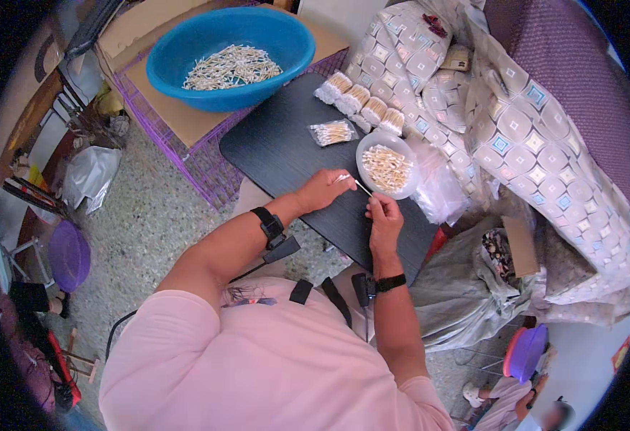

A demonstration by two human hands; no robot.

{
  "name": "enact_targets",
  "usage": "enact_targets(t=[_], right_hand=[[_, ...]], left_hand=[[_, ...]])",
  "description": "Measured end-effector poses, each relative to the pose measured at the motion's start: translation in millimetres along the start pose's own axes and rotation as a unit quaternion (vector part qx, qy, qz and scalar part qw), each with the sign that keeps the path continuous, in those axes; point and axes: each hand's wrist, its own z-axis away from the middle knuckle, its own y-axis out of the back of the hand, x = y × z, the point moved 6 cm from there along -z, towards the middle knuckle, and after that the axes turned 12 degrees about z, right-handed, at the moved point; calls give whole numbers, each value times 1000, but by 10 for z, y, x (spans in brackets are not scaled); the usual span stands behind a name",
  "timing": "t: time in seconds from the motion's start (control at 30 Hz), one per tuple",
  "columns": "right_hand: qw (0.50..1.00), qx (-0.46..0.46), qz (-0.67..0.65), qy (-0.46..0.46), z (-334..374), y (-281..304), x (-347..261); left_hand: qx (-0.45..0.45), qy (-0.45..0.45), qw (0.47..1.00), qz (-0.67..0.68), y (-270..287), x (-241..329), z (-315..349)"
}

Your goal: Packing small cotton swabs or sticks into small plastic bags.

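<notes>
Bunching cotton swabs seems under way: the left hand clasps some, the right hand pinches a single swab near-left of the white bowl; adding it likely calls for aligned tips.

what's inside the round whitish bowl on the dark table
The bowl holds a heap of loose cotton swabs lying at mixed angles, white tips and pale sticks showing. The heap covers the middle of the bottom, so anything under the top layer can't be seen.
</notes>
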Motion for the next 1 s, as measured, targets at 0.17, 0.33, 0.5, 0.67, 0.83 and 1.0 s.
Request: enact_targets(t=[0.17, 0.33, 0.5, 0.67, 0.83, 1.0], right_hand=[[995, -29, 85, 38, 26, -70, -29], [992, -33, 104, 58, 25, -80, -10], [993, -30, 93, 63, -11, -75, -38], [1000, -18, 17, 14, -33, -4, 13], [999, -5, -37, -3, -31, 49, 66], [999, -9, -31, -19, -10, 29, 44]], left_hand=[[10, 0, 1000, -19, 29, -20, 7], [8, 14, 999, -50, 21, -40, 6], [-10, 15, 997, -79, 24, -122, 12], [-13, -21, 994, -107, -27, -55, 30], [-34, -22, 991, -124, -86, -25, 28], [-81, -37, 977, -194, -147, -70, 58]])
